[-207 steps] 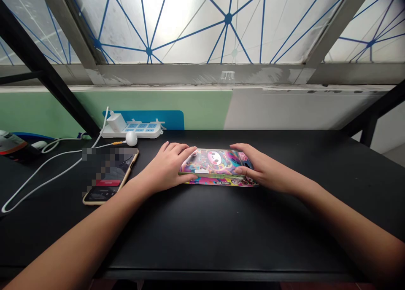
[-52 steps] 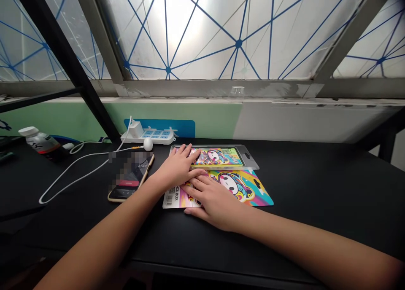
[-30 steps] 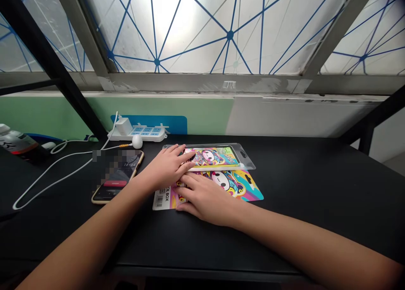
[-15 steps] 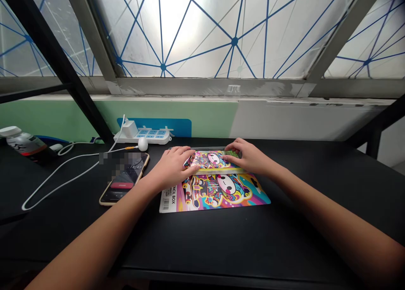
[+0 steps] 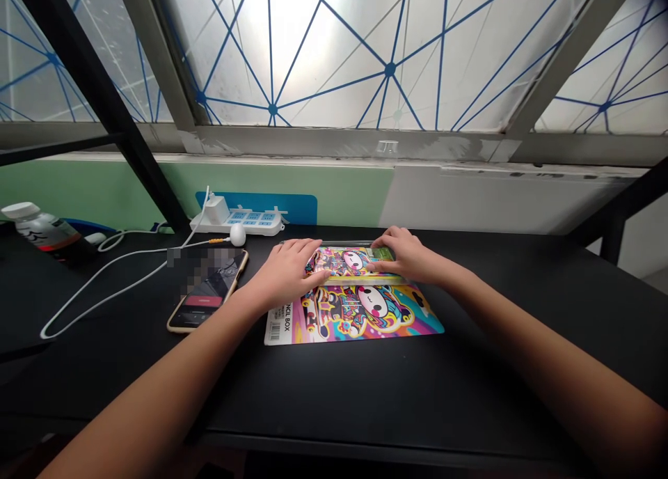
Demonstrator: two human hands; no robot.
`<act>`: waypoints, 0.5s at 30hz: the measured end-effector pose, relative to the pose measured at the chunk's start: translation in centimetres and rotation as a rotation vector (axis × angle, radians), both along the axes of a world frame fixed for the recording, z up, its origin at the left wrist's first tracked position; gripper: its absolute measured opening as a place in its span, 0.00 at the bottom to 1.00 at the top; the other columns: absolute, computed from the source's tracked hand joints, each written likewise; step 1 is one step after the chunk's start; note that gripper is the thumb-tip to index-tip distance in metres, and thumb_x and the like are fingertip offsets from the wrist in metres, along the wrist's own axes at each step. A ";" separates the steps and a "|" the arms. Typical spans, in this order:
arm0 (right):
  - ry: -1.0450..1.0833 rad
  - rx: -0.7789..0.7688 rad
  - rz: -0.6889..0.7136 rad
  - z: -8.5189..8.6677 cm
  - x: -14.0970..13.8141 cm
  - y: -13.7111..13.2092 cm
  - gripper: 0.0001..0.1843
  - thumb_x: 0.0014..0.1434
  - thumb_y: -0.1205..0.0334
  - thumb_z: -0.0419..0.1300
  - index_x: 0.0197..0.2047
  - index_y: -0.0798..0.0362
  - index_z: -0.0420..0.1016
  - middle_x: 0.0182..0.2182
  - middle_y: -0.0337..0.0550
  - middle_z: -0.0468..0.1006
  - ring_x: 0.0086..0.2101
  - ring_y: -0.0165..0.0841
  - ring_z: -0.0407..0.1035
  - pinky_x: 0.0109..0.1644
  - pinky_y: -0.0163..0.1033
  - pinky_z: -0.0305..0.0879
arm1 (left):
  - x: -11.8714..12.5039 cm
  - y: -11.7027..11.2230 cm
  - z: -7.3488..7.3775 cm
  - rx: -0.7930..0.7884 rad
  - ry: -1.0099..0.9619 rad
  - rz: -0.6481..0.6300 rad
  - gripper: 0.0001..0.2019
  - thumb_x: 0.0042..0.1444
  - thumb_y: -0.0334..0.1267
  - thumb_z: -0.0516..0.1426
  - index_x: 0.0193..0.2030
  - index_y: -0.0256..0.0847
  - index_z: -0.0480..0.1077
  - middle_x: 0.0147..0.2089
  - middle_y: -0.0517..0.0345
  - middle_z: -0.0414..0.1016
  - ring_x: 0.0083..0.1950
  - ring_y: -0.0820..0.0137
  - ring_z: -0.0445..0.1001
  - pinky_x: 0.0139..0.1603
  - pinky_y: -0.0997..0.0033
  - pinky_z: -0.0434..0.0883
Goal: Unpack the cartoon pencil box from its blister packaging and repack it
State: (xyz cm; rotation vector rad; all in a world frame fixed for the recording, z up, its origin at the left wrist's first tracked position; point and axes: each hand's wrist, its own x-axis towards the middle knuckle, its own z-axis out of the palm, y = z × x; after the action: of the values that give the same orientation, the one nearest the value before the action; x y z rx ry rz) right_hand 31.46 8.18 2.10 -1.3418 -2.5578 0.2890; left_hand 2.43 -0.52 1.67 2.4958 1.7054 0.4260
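Compared with one second ago, the right hand (image 5: pixel 410 257) is off the printed card (image 5: pixel 368 315) and at the right end of the printed box (image 5: pixel 347 262). We record the box along the card's far edge, its long axis running left to right with that edge; whether it overlaps the card, we cannot tell. Neither hand is nearer: the left hand (image 5: pixel 284 273) covers the box's left end, and both hands grip it by the ends, how firmly we cannot tell. We note a multicoloured top with a white-faced cartoon figure, green at right, and a yellow strip along the side facing the card.
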 end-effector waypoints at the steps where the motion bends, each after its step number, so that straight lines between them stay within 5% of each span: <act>1: 0.001 0.007 0.001 -0.1 -0.1 0.1 0.32 0.53 0.31 0.61 0.47 0.50 0.77 0.49 0.56 0.71 0.51 0.53 0.66 0.57 0.58 0.62 | 0.0 0.0 0.0 -0.002 -0.002 0.003 0.33 0.67 0.56 0.51 0.73 0.39 0.57 0.73 0.45 0.62 0.73 0.53 0.57 0.69 0.45 0.57; 15: 0.018 0.368 0.053 0.5 -0.3 -1.7 0.28 0.51 0.37 0.70 0.44 0.48 0.71 0.49 0.55 0.73 0.51 0.54 0.66 0.55 0.59 0.64 | -1.2 0.5 0.5 0.158 -0.061 0.028 0.33 0.66 0.54 0.55 0.72 0.38 0.57 0.64 0.41 0.71 0.66 0.49 0.66 0.64 0.46 0.64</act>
State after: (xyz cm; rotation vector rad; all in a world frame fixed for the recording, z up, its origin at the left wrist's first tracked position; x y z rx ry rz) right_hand 31.18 6.47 2.65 -1.1288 -2.4765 -0.1547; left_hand 1.19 0.00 2.20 2.5384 1.7493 0.6573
